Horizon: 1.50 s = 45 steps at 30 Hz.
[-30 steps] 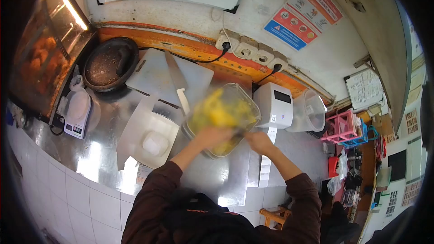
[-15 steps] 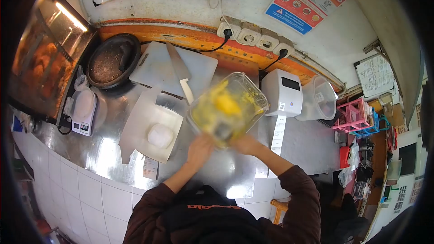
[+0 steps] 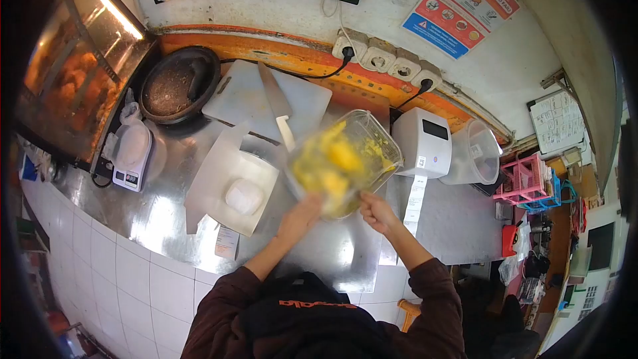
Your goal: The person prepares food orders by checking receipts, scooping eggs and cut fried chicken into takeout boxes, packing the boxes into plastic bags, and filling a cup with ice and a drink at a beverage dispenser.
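A clear plastic container (image 3: 392,157) with yellow food pieces (image 3: 344,157) in it stands in front of me on the metal table. Its right side shows sharply, while the left part and the near middle are smeared by motion. At the near left edge is my left hand (image 3: 302,216), fingers drawn together and blurred. My right hand (image 3: 379,214) is closed in a pinch by the near right corner. What the fingers hold is lost in the blur between them. Left of the container lies an unfolded paper food box (image 3: 229,171) with a white rounded mound (image 3: 244,197), probably rice, in it.
Behind are a white cutting board (image 3: 246,96) with a knife (image 3: 274,93) and a dark stone mortar (image 3: 174,86). A kitchen scale (image 3: 131,159) stands by the lit display case (image 3: 73,80). To the right are a receipt printer (image 3: 425,143) and a clear tub (image 3: 473,156).
My right hand has shifted right, apart from my left hand. Yellow food shows where a grey round blur was between the hands. The whole view has shifted slightly.
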Tool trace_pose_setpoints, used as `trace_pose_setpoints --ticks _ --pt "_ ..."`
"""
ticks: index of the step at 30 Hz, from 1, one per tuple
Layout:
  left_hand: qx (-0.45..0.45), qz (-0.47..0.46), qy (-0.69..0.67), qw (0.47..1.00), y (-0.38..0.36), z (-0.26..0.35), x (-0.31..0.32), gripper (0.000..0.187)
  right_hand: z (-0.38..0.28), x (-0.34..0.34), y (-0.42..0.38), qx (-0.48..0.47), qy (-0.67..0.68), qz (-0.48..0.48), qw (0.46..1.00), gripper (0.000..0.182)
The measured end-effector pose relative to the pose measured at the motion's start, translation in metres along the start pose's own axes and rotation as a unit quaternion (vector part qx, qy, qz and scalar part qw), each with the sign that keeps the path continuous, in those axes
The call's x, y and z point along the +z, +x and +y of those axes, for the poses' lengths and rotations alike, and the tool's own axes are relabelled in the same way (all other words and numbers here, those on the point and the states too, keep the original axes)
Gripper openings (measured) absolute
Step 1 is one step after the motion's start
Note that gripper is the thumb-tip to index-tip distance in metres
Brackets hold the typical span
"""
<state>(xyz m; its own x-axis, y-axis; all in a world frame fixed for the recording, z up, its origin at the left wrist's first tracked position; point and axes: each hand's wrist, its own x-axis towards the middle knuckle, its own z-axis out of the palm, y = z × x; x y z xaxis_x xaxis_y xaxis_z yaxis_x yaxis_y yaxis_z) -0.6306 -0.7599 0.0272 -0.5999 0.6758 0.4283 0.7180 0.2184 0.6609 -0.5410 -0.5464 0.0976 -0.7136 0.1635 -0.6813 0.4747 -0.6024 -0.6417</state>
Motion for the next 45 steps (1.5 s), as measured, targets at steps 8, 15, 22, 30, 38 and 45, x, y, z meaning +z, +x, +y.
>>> trace_pose_setpoints --ticks 8,15,22,30,38,45 --pt "0.042 0.053 0.014 0.998 -0.006 -0.009 0.007 0.036 0.034 -0.003 0.075 -0.457 -0.553 0.043 0.696 0.011" --pt "0.043 0.060 0.053 0.996 -0.007 -0.007 0.008 0.036 -0.024 -0.003 0.034 -0.310 -0.672 -0.196 0.643 0.018" --pt "0.037 0.069 0.023 0.997 -0.006 -0.007 0.007 0.035 -0.033 -0.012 0.023 -0.279 -0.610 -0.240 0.702 0.028" --pt "0.030 0.045 0.054 0.997 -0.004 -0.003 0.002 0.036 -0.040 -0.023 -0.001 -0.009 -0.412 -0.036 0.911 0.025" --pt "0.047 0.062 0.102 0.992 -0.010 -0.001 0.013 0.031 -0.022 -0.021 -0.001 -0.247 -0.663 -0.124 0.695 0.024" --pt "0.037 0.055 0.100 0.993 -0.010 0.003 0.011 0.032 -0.005 -0.021 -0.022 0.080 -0.159 -0.105 0.978 0.025"
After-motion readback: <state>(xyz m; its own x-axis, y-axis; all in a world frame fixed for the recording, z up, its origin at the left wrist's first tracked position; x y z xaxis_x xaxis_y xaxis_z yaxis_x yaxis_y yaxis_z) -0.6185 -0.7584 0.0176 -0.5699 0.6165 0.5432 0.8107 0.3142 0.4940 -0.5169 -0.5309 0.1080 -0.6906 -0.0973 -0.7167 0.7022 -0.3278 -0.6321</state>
